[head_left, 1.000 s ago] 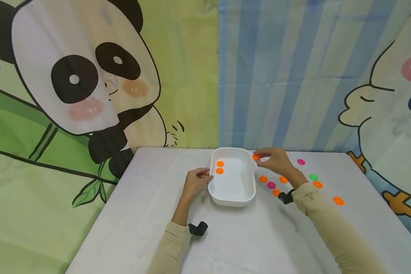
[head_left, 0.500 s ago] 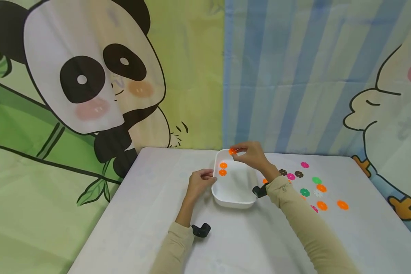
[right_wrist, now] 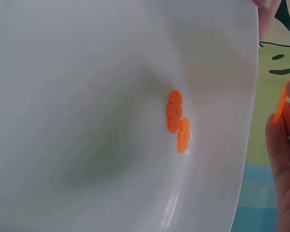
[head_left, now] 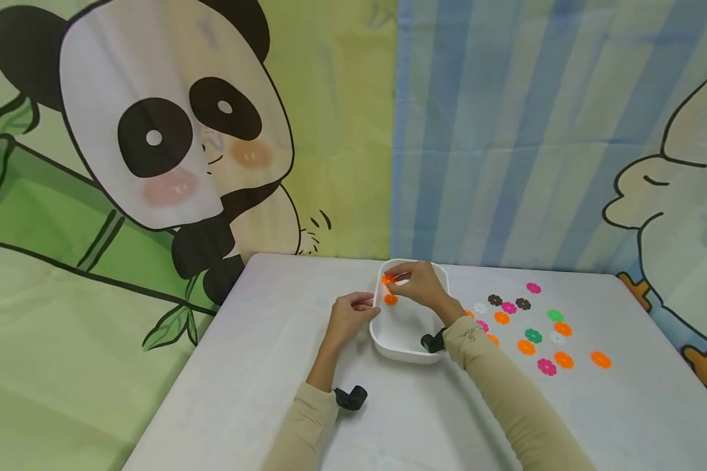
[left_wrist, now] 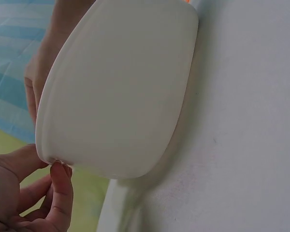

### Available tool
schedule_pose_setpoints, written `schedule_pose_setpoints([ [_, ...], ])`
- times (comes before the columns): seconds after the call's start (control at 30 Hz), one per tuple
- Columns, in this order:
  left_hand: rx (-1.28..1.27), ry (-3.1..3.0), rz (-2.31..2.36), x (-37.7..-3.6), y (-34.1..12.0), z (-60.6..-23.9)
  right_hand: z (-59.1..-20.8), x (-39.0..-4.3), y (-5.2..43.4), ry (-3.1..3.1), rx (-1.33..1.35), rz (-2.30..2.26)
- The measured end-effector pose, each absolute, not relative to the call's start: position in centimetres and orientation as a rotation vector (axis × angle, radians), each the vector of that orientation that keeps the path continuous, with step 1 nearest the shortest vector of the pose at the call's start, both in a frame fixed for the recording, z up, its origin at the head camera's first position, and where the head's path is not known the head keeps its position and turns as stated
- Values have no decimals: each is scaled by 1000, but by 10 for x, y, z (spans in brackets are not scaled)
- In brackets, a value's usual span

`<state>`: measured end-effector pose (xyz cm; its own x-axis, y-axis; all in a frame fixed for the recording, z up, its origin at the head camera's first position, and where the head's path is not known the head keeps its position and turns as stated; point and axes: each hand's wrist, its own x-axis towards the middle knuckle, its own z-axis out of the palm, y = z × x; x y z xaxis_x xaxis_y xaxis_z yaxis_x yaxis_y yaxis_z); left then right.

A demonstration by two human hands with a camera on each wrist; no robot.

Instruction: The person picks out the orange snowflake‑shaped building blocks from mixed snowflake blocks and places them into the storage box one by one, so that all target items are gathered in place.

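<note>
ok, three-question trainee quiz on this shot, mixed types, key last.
1. True or false: the right grip pinches a green piece.
2. The left grip holds: A) a brown piece; B) the white tray by its rim; C) a pink piece.
3. Fill in: the flower-shaped pieces on the table lie to the ____ of the tray, from the person's side.

Key: 1. False, an orange piece. 2. B. 3. Right.

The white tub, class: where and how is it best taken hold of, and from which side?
Likely the left rim of the white tub, coming from the left: that thin edge suits a thumb-and-finger pinch, as the left hand shows, while orange pieces lie to the right and the right hand hovers above it.
</note>
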<state>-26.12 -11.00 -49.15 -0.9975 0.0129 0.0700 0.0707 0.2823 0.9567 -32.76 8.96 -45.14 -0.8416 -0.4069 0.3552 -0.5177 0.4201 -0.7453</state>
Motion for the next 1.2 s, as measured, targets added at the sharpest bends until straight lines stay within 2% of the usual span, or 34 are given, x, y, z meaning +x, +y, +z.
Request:
schedule_pose_setpoints([
  [0.3, -160, -2439, -1859, -261, -110, -492, -473, -332, 89, -2674, 1002, 1295],
  [0.9, -158, -2465, -1919, -263, -114, -486, -483, -337, 90, -2827, 1323, 998],
  [1.2, -149, -2472, -1911, -263, -114, -488, -484, -335, 89, -2835, 1328, 991],
])
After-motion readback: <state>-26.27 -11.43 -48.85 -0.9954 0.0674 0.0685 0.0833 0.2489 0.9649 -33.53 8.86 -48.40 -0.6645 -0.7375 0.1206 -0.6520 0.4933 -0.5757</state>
